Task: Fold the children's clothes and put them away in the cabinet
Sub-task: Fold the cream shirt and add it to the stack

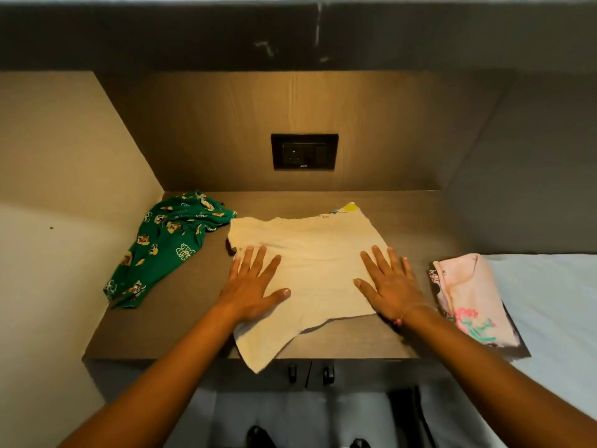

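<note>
1 cream shirt (318, 253) lies under left hand (255, 286) and right hand (391, 286); fingers (256, 261) spread wide.

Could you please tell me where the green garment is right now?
In the head view, the green garment lies crumpled on the left of the countertop, just left of the cream shirt.

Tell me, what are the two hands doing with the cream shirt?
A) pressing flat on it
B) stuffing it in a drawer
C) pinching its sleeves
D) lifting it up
A: the left hand and right hand lie flat, fingers straight and spread, on the cream shirt laid out on the countertop.
</note>
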The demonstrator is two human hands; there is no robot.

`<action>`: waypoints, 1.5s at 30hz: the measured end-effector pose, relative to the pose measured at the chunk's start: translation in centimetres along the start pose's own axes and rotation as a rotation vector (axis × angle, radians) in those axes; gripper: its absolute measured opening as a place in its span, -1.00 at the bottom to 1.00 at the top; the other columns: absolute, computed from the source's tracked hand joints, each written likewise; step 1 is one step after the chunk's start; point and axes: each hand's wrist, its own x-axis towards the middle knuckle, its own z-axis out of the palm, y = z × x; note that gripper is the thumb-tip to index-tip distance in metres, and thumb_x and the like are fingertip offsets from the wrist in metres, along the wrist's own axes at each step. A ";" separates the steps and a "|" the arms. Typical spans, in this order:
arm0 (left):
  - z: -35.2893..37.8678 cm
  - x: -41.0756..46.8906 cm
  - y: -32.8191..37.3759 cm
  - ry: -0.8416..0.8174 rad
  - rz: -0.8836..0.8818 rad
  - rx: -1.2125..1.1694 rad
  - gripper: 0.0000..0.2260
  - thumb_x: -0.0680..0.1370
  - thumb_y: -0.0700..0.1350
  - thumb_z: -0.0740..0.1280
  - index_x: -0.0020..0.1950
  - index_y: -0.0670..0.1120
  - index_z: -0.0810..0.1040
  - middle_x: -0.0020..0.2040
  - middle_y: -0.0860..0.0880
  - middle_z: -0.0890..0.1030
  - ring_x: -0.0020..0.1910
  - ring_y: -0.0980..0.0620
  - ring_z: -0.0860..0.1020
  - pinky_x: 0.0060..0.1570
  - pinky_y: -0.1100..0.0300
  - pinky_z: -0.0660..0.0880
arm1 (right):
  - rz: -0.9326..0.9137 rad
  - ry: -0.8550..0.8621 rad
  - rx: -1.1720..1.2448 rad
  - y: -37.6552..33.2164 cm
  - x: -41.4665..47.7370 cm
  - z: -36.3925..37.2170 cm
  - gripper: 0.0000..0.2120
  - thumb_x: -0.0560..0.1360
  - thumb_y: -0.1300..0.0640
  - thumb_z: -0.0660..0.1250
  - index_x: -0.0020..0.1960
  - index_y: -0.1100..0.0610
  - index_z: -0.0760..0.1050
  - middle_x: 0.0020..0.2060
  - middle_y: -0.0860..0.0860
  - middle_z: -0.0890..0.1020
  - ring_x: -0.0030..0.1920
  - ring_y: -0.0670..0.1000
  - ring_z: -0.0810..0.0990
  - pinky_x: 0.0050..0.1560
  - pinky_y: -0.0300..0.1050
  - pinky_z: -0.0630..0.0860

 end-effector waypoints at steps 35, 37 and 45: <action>-13.8 4.1 -2.6 0.706 0.208 -0.042 -0.89 0.61 -0.05 0.27 0.01 -0.05 0.55 -0.09 -0.08 0.64 -0.13 -0.15 0.58 -0.12 0.00 0.41 | -0.020 0.590 0.203 -0.5 2.9 -12.3 -0.91 0.53 0.00 0.31 -0.07 0.00 0.55 -0.20 0.05 0.65 -0.11 0.16 0.55 -0.11 0.01 0.40; -17.2 4.4 -2.6 0.794 0.224 -0.035 -0.89 0.61 -0.06 0.27 0.01 -0.03 0.56 -0.06 -0.06 0.64 -0.10 -0.13 0.57 -0.13 0.02 0.37 | -0.023 0.672 0.247 -0.8 3.8 -15.2 -0.91 0.53 0.01 0.31 -0.07 0.00 0.56 -0.21 0.06 0.65 -0.12 0.16 0.56 -0.12 0.01 0.44; -12.6 -0.4 -3.0 0.752 0.301 -0.048 -0.77 0.57 -0.01 0.24 0.02 -0.09 0.63 -0.04 -0.10 0.65 -0.06 -0.14 0.57 -0.11 -0.01 0.48 | -0.130 0.640 0.255 -0.6 -0.8 -10.4 -0.91 0.52 0.05 0.36 -0.05 0.04 0.61 -0.12 0.05 0.65 -0.07 0.11 0.57 -0.06 0.00 0.50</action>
